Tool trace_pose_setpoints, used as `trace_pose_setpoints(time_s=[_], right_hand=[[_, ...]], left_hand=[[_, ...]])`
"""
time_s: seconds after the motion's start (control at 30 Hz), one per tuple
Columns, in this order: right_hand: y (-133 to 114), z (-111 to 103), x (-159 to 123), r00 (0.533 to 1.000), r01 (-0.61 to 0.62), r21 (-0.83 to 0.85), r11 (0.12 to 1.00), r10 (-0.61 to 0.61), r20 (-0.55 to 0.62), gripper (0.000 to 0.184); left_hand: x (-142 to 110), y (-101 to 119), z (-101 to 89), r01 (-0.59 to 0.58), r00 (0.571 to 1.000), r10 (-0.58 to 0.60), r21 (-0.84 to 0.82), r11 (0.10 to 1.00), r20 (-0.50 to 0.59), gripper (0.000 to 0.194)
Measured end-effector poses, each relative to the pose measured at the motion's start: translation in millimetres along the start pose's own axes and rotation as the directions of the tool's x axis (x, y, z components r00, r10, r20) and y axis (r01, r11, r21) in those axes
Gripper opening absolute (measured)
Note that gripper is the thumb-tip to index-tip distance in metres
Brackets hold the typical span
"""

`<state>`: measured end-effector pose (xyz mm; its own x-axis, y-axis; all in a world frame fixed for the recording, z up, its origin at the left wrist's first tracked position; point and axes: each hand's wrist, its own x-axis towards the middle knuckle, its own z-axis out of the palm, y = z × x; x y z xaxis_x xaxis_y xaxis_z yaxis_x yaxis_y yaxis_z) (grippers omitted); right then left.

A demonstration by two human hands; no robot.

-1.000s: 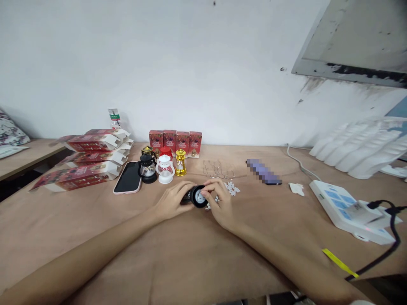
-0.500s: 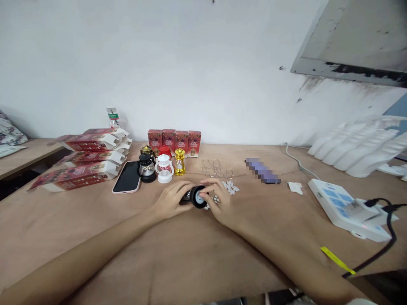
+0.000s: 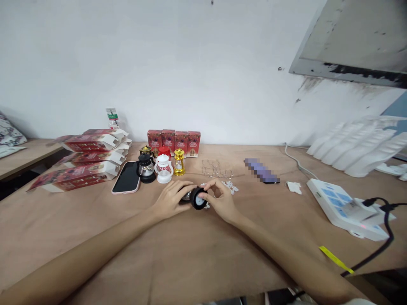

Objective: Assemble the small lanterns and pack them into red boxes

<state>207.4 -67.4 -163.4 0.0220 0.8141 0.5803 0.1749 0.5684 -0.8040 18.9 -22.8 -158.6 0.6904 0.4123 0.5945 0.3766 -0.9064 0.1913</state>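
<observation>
A small black lantern point(image 3: 197, 198) lies on its side on the brown table point(image 3: 197, 254), its round base facing me. My left hand point(image 3: 171, 198) is wrapped round its body from the left. My right hand point(image 3: 220, 200) pinches the base rim from the right. Small white pieces point(image 3: 229, 186) lie just beyond my right hand. Behind stand a black lantern point(image 3: 146, 169), a white lantern point(image 3: 164, 168), a gold lantern point(image 3: 179, 162) and a red lantern point(image 3: 165, 151).
Several small red boxes point(image 3: 174, 140) line the wall. Flat red cartons point(image 3: 89, 159) are stacked at left beside a phone point(image 3: 126, 177). Wire hooks point(image 3: 218, 168) and a purple object point(image 3: 261, 170) lie mid-table. A white power strip point(image 3: 346, 207) with a black cable sits right.
Both hands have drawn the black lantern slightly toward me and turned it; my right fingers now sit on its base rim. Everything else stays put.
</observation>
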Motion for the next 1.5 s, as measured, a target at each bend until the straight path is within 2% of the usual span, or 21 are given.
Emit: trace_pose_setpoints(time_s=[0.13, 0.23, 0.37, 0.5, 0.63, 0.83, 1.03, 1.2, 1.3, 1.4, 1.5], right_hand=[[5, -5, 1, 0.994, 0.106, -0.045, 0.993, -0.104, 0.038, 0.015], [9, -8, 1, 0.994, 0.091, 0.016, 0.996, -0.092, 0.062, 0.022], [15, -6, 1, 0.999, 0.033, 0.113, 0.993, -0.035, 0.021, 0.019], [20, -2, 1, 0.999, 0.03, 0.135, 0.99, -0.025, -0.039, 0.014], [22, -1, 1, 0.998, 0.034, 0.132, 0.991, -0.027, -0.051, 0.012], [22, -2, 1, 0.998, 0.034, 0.077, 0.996, -0.03, -0.048, 0.011], [23, -1, 0, 0.997, 0.046, 0.025, 0.999, -0.044, -0.056, 0.015], [19, -2, 3, 0.998, 0.058, 0.008, 0.998, -0.058, -0.033, 0.014], [16, -10, 8, 0.996, 0.054, -0.077, 0.996, -0.059, -0.061, 0.015], [19, -22, 14, 0.994, 0.041, -0.285, 0.958, -0.069, -0.088, 0.018], [30, -32, 18, 0.999, 0.039, -0.498, 0.866, -0.049, -0.006, 0.014]], left_hand=[[-1, 1, -1.7, 0.091, 0.984, -0.081, 0.059, 0.994, -0.159, 0.049], [-1, 2, -2.5, 0.138, 0.966, -0.118, 0.074, 0.988, -0.231, 0.047], [0, 1, -1.4, 0.136, 0.967, -0.121, 0.052, 0.989, -0.226, 0.039], [-1, -1, 0.3, 0.164, 0.966, -0.161, 0.0, 0.986, -0.201, 0.039], [0, -1, 0.8, 0.189, 0.965, -0.193, -0.041, 0.981, -0.18, 0.036], [2, 1, -0.4, 0.184, 0.968, -0.17, 0.065, 0.981, -0.186, 0.036], [1, 1, 2.3, 0.235, 0.961, -0.221, 0.071, 0.969, -0.164, 0.039], [1, 1, 1.0, 0.21, 0.965, -0.194, 0.081, 0.974, -0.176, 0.038], [2, 3, -1.5, 0.207, 0.966, -0.193, 0.066, 0.976, -0.171, 0.042], [3, 4, -2.9, 0.208, 0.965, -0.202, 0.018, 0.978, -0.169, 0.046], [3, 4, -2.9, 0.212, 0.96, -0.209, -0.007, 0.977, -0.188, 0.044]])
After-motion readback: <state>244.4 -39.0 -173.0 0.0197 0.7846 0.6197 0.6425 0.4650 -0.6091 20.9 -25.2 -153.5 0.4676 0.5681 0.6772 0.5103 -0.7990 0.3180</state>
